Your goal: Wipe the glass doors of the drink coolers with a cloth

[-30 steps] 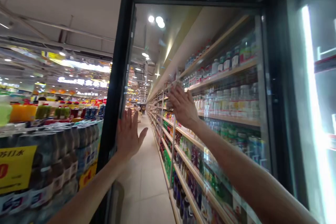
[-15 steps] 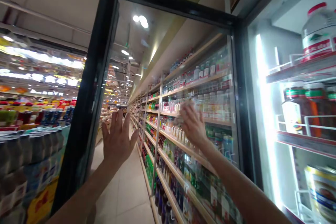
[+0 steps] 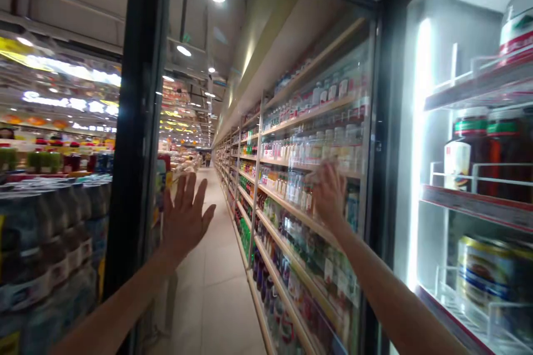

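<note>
A swung-out glass door pane [image 3: 225, 122] in a black frame [image 3: 139, 122] fills the middle of the head view. My left hand [image 3: 185, 213] lies flat against the glass at left, fingers spread, holding nothing. Farther right, my right hand [image 3: 331, 194] is up at the same pane, its fingers smeared by motion. A pale patch shows by those fingertips; whether it is a cloth or a reflection I cannot tell.
To the right is a lit cooler with wire-fronted shelves [image 3: 478, 202], dark bottles [image 3: 506, 150] and cans [image 3: 485, 269]. Through the glass, long bottle shelves [image 3: 287, 216] line an aisle floor [image 3: 208, 266]. Wrapped bottle packs [image 3: 58, 233] are stacked at left.
My right hand has moved rightward across the glass. My left hand stays spread on the pane in nearly the same spot. The view has shifted, so the door's top edge sits higher.
</note>
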Tool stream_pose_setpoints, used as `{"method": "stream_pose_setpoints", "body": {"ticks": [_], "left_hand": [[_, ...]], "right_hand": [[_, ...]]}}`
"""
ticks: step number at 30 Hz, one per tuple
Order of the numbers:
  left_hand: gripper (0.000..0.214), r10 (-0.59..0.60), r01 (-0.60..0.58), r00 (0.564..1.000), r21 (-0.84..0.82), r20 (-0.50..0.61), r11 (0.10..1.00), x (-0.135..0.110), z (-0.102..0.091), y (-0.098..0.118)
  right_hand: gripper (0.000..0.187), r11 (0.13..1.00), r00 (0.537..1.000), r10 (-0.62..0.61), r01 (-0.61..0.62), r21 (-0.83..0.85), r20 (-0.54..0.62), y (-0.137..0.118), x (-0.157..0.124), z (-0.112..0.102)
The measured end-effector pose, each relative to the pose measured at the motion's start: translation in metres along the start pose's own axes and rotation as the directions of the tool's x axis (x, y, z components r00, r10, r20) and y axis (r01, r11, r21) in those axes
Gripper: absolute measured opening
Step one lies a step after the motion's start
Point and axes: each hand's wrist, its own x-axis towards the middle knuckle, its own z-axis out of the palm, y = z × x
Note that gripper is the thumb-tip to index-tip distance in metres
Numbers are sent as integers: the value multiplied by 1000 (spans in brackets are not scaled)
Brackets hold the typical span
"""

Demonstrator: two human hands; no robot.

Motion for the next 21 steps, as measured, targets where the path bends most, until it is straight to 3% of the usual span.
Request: {"method": "stream_pose_setpoints", "body": {"ticks": [2, 3, 4, 5, 6, 7, 8, 9, 10, 12, 13, 14, 15, 16, 17, 18, 19, 20, 21], "left_hand": [[61, -3, 3, 1000, 26, 19, 1000, -10, -5, 3], [61, -8, 7, 1000, 36, 24, 999, -13, -7, 5], [61, -10, 9, 1000, 44, 30, 999, -14, -10, 7], [61, -9, 8, 999, 47, 35, 999, -14, -13, 8], [62, -9, 7, 999, 49, 43, 999, -15, -16, 8], [61, -11, 9, 998, 49, 54, 999, -16, -20, 8], [61, -13, 9, 998, 47, 68, 999, -18, -24, 8], [61, -8, 4, 996, 42, 88, 999, -22, -28, 6], [60, 6, -10, 994, 35, 107, 999, -27, -32, 4], [58, 36, -39, 990, 20, 136, 999, -39, -41, 1], [57, 47, -50, 988, 17, 148, 999, -44, -45, -1], [56, 49, -52, 987, 19, 154, 998, -48, -48, -2], [55, 45, -49, 987, 25, 157, 998, -50, -51, -2], [55, 39, -44, 987, 31, 157, 999, -52, -54, -1], [55, 37, -42, 987, 34, 155, 999, -52, -56, 0], [55, 40, -46, 987, 33, 153, 998, -52, -59, 1], [55, 41, -47, 987, 31, 152, 998, -51, -61, 2], [54, 42, -47, 986, 29, 159, 998, -50, -62, 4], [54, 39, -45, 985, 28, 169, 999, -49, -64, 5]], "right_hand": [[51, 953, 950, 301, -304, -17, -88, 11, 3, -3], [52, 945, 942, 325, -327, -10, -83, 5, -1, -1], [52, 967, 966, 256, -255, 8, -40, -9, -8, 2], [51, 994, 995, 99, -100, 42, 33, -28, -19, 6], [51, 990, 987, -112, 100, 104, 112, -47, -31, 8], [50, 934, 927, -335, 304, 188, 167, -63, -42, 9], [49, 869, 859, -477, 430, 244, 187, -72, -52, 9], [48, 837, 825, -532, 479, 264, 188, -74, -57, 7], [47, 860, 851, -494, 449, 241, 178, -69, -59, 3], [49, 983, 982, -158, 147, 107, 103, -48, -53, -5], [50, 997, 998, 52, -54, 51, 44, -38, -49, -8], [51, 978, 979, 206, -206, 22, 2, -34, -47, -10], [52, 963, 963, 269, -269, 17, -9, -37, -49, -12], [53, 972, 973, 230, -231, 32, 22, -45, -54, -13], [52, 993, 992, 83, -90, 77, 92, -58, -62, -14], [52, 982, 975, -140, 113, 153, 175, -72, -72, -14], [51, 922, 904, -358, 303, 243, 234, -83, -82, -15], [51, 851, 824, -503, 421, 312, 260, -88, -90, -16], [51, 824, 792, -548, 455, 338, 269, -88, -96, -18]]}}
